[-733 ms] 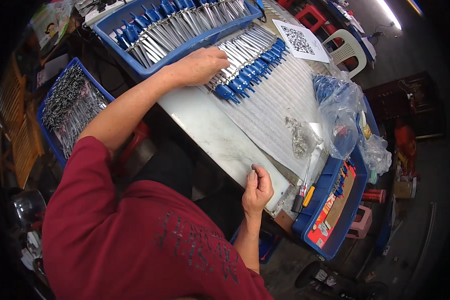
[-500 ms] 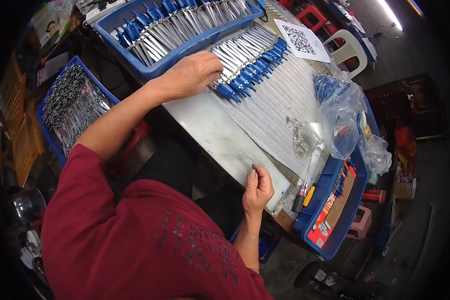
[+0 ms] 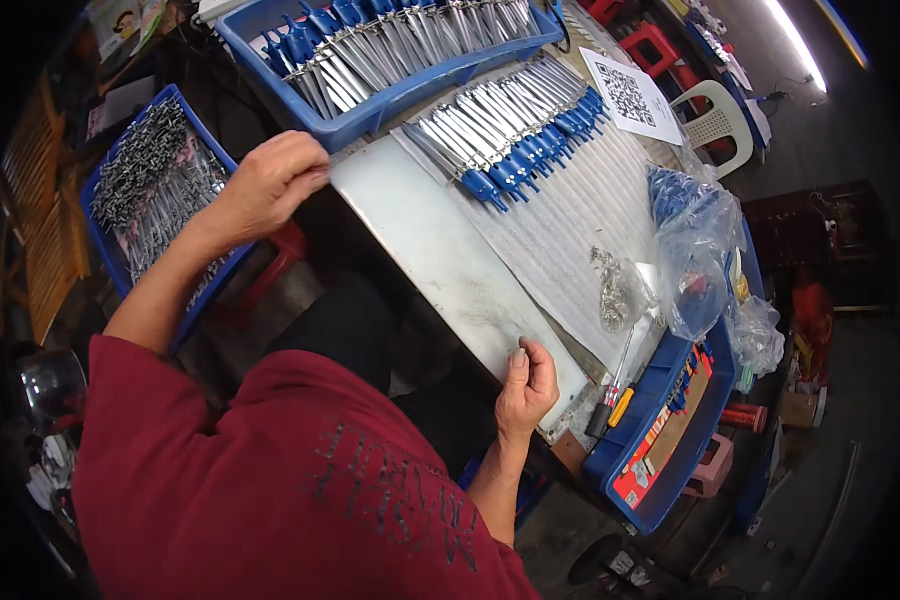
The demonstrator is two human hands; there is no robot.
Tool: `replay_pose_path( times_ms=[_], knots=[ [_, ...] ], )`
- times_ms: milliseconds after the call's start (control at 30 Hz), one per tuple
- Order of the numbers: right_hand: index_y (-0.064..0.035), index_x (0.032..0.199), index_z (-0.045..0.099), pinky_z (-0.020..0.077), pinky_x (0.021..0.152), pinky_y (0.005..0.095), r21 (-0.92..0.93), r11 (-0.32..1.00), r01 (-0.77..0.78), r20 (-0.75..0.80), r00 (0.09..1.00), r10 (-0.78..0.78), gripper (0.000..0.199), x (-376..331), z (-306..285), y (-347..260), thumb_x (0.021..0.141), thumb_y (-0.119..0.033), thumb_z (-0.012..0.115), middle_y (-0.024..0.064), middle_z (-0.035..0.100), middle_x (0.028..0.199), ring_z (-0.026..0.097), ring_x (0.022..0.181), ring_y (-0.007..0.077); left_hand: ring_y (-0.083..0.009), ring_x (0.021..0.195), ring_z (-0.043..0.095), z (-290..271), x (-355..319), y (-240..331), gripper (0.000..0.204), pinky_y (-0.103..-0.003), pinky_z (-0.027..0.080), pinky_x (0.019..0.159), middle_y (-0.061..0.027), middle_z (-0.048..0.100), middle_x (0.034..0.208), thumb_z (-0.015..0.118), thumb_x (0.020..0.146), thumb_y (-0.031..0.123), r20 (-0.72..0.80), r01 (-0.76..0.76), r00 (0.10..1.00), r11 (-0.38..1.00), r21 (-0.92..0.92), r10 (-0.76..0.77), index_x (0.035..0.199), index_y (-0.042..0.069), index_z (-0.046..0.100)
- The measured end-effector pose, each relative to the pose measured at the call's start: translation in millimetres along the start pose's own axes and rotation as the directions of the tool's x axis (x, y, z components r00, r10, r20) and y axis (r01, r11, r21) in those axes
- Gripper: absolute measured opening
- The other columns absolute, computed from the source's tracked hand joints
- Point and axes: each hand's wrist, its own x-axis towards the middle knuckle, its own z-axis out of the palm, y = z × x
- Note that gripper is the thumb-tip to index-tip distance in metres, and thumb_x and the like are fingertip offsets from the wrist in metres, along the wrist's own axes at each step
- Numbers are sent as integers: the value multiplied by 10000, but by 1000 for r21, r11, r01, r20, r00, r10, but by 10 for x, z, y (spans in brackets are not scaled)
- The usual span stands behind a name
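My left hand [image 3: 275, 182] hovers off the table's left edge, beside the near corner of a blue crate [image 3: 345, 127] of blue-ended metal rods. Its fingers are curled together, with nothing showing in them. Over the table's front edge, my right hand [image 3: 528, 392] is closed, thumb against bent fingers; whatever may be inside is hidden. A row of metal rods with blue plastic ends [image 3: 515, 130] lies side by side on a white foam sheet [image 3: 570, 225]. A clear bag of small metal parts [image 3: 622, 295] rests on the sheet's right part.
Left of the table stands a blue bin of dark-ended metal rods [image 3: 160, 185]. A screwdriver [image 3: 602, 410] and a yellow-handled tool [image 3: 621, 406] lie beside a blue tray [image 3: 660, 500] at the right corner. Crumpled plastic bags [image 3: 695, 260] sit beyond the foam.
My left hand has drawn back from the row of rods, leftward past the table's edge. My right hand stays closed in nearly the same place. The whole view has shifted slightly.
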Motion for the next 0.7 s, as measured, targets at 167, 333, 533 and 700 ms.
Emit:
replay_pose_path(
  times_ms=[167, 333, 533, 700],
  knots=[
    [42, 936, 571, 429, 684, 245, 22, 994, -107, 8, 994, 107, 162, -8, 47, 0, 821, -67, 534, 91, 583, 824, 532, 743, 138, -257, 698, 495, -355, -411, -285, 55, -318, 399, 629, -120, 472, 729, 530, 768, 34, 13, 217, 975, 971, 102, -220, 785, -3, 493],
    [1, 980, 561, 301, 533, 159, 32, 998, -55, -66, 996, 57, 163, -19, 35, 4, 856, -89, 504, -38, 473, 733, 373, 602, 30, -271, 691, 517, -633, -761, -700, 119, -339, 408, 624, -131, 504, 727, 548, 765, 90, -92, 369, 929, 907, 204, -358, 799, -11, 496],
    [12, 991, 537, 255, 495, 163, 82, 997, -4, -39, 999, 7, 173, -26, -67, 217, 865, -104, 513, -37, 435, 692, 332, 570, 27, -296, 683, 531, -904, -1323, -986, 125, -360, 415, 613, -148, 522, 706, 550, 741, 104, -182, 567, 824, 776, 277, -537, 760, -8, 498],
    [12, 980, 540, 241, 485, 163, 88, 996, -5, -21, 1000, 7, 150, -18, -30, 220, 868, -79, 502, -38, 435, 695, 314, 562, 24, -258, 696, 548, -960, -1598, -1052, 119, -321, 430, 646, -133, 534, 733, 556, 744, 68, -71, 655, 736, 683, 323, -673, 807, -20, 507]
  ],
)
